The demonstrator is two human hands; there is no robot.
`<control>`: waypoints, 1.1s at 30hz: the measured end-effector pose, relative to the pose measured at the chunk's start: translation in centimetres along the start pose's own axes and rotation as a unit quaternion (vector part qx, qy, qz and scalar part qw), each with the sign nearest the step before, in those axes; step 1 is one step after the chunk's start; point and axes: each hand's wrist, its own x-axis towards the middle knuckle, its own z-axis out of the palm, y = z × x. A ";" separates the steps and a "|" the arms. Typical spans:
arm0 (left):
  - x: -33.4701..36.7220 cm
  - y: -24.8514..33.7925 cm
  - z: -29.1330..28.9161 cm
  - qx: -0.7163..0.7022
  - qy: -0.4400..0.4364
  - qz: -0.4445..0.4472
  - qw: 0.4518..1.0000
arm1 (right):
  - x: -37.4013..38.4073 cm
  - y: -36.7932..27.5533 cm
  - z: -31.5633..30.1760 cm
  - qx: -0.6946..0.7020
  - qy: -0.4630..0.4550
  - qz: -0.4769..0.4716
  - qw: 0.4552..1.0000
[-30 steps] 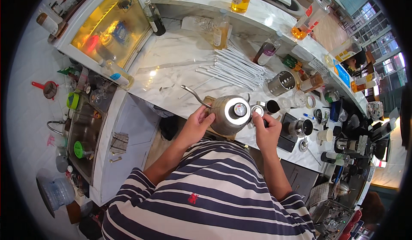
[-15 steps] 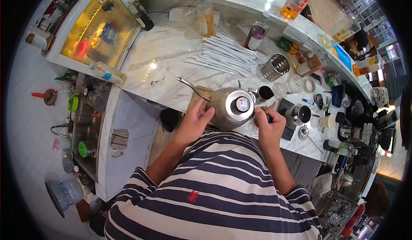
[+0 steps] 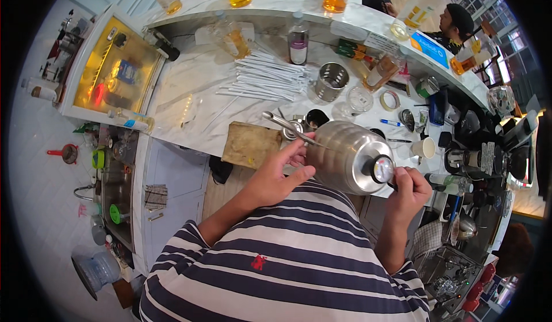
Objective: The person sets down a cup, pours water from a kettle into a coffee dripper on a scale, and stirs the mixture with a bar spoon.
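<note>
A steel gooseneck kettle [image 3: 339, 155] with a round dial thermometer on its lid is lifted before my body, above the counter's front edge. It is tilted, with the lid facing me and the spout [image 3: 290, 127] reaching left. My right hand [image 3: 409, 189] is closed around the handle, which is mostly hidden by the fingers. My left hand [image 3: 279, 175] holds the kettle's spout side, thumb low and fingers by the spout's base. Behind the kettle stands a small steel pitcher with dark insides [image 3: 317, 118]. A worn wooden board [image 3: 250, 143] lies on the counter to its left.
White paper-wrapped straws [image 3: 267, 77] lie beyond, beside a perforated steel cup [image 3: 332, 82]. Bottles line the raised ledge [image 3: 276, 6]. To the right are a paper cup [image 3: 424, 147] and a coffee grinder [image 3: 480, 158]; a sink [image 3: 118, 189] is at left. A person [image 3: 455, 25] sits beyond the ledge.
The kettle has moved right with both hands and tilted, its lid now turned more toward me. The wooden board behind it has come into fuller view. My view has turned a little right.
</note>
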 end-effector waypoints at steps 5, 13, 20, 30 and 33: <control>2.7 0.8 4.3 0.049 -0.063 -0.013 0.997 | 1.7 0.5 -7.4 0.018 0.062 -0.017 0.998; 5.7 -2.4 9.3 0.098 -0.044 -0.034 0.994 | 3.4 2.5 -16.4 -0.016 0.156 -0.019 0.987; 7.2 -6.7 12.0 0.088 0.015 -0.067 0.994 | 4.3 4.6 -20.8 -0.086 0.197 -0.028 0.976; 8.7 -8.5 13.7 0.102 0.053 -0.064 0.991 | 4.0 9.1 -23.7 -0.188 0.171 -0.010 0.967; 9.2 -8.9 13.2 0.131 0.068 -0.038 0.988 | 3.8 10.1 -23.6 -0.204 0.172 0.023 0.963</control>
